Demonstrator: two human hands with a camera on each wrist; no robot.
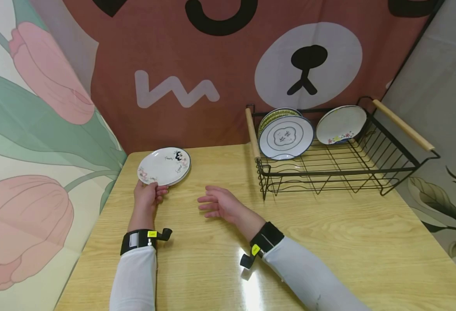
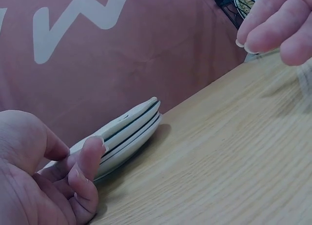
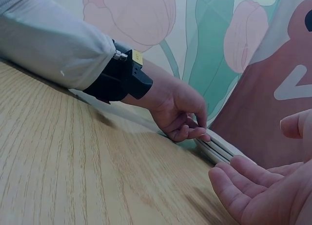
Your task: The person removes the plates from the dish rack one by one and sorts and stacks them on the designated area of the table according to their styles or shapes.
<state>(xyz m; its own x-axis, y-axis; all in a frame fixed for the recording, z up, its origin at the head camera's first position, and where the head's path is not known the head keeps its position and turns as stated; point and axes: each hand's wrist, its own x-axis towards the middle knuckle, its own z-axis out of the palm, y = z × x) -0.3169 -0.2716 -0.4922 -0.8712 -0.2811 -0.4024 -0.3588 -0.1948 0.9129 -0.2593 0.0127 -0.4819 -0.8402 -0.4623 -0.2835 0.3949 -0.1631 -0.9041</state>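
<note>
Stack of plates (image 1: 164, 166): round, glazed white ceramic, small painted motifs on the top face, dark rim lines. Wrist views show at least 2 plates nested (image 2: 127, 132), thin edges stacked flat. Lies flat near the far left corner of the desk (image 1: 329, 242), just short of the far edge. Round, so no long axis; faces up.

Left hand (image 1: 148, 193): at the near rim of the stack, thumb on the top face, fingers (image 3: 187, 133) curled under the edge, pinching the rim. Sleeve white, black wrist strap with camera.

Right hand (image 1: 220, 204): relaxed, fingers straight and loosely spread, pointing left toward the stack, holding nothing, hovering low over the desk, near the stack but apart from it.

Desk: pale wood grain, smooth, glossy glare near the front edge. Bare wood lies between stack and rack, and across the whole near half.

Dish rack (image 1: 340, 166): black wire, 2 wooden handles, at the far right corner. 3 plates stand tilted in it: a green-rimmed plate (image 1: 274, 115) behind a blue-ringed plate (image 1: 286, 137), and a floral plate (image 1: 341, 124) to their right.

Backdrop: printed cloth, brown bear face (image 1: 307, 65) behind, tulips (image 1: 25, 216) along the left edge.
</note>
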